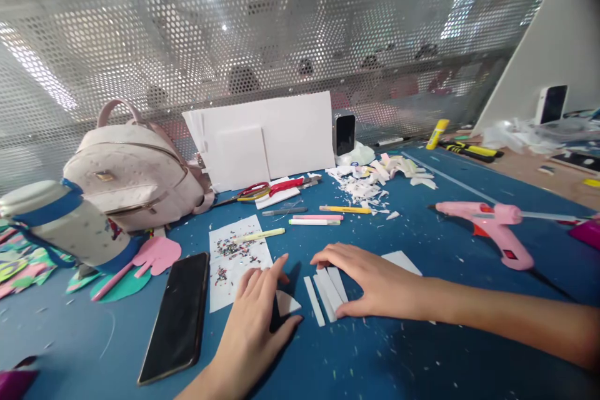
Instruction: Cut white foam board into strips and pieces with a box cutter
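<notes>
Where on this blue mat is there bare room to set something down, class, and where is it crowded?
Bare mat lies between the right hand and the pink glue gun, and along the near edge below the white strips. It is crowded between the phone, the left hand and the pens, and around the paper scraps.

Left hand (255,319) flat on white paper wedge (285,304), right hand (370,281) over white strips (325,290), blue mat (398,350)
</notes>
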Demonstrator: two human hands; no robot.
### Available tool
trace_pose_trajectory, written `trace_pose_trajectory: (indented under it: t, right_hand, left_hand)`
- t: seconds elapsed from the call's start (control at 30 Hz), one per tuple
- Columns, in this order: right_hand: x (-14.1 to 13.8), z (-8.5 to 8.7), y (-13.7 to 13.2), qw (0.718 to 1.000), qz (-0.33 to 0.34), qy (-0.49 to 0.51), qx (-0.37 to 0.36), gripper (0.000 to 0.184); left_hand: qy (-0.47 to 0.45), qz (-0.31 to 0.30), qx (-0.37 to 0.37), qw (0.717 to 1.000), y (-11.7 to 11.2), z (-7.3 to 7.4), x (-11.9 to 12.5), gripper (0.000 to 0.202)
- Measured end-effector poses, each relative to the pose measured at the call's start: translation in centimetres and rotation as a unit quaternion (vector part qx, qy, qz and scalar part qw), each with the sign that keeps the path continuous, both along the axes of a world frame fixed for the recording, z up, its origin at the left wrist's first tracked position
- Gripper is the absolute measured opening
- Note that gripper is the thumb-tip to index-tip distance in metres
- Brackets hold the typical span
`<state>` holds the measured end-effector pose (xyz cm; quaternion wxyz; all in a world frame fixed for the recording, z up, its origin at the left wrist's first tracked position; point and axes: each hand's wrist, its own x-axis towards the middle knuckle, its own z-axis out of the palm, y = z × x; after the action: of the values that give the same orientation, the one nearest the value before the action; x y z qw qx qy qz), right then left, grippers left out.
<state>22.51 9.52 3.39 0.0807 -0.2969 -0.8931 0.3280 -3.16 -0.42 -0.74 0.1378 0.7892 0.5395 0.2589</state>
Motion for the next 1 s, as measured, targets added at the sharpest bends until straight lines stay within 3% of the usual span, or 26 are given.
trace_pose_trajectory:
  t: [0.27,0.67,0.87,1.0]
  right_hand:
    - [1.5,0.6,0.4,0.998,0.005,-0.05,0.04,0.071]
    - [-1.4,-0.4,-0.4,0.995,0.063,-0.012,0.082,0.064]
    - [-0.7,-1.0,-0.2,0.996,0.058,0.0,0.075,0.067]
    - [0.6,-0.8,-0.2,0.996,0.063,-0.009,0.063,0.072]
  left_hand:
    - [-0.011,-0.02,0.009,1.0,0.2,-0.3,-0.3,0.072]
    - [-0.079,-0.058,-0.03,0.995,-0.1,-0.6,0.0,0.087]
    - [-0.048,-0.062,-0.005,0.997,-0.1,-0.3,-0.1,0.088]
    - [0.041,-0.106,0.028,0.993,-0.1,0.6,0.1,0.075]
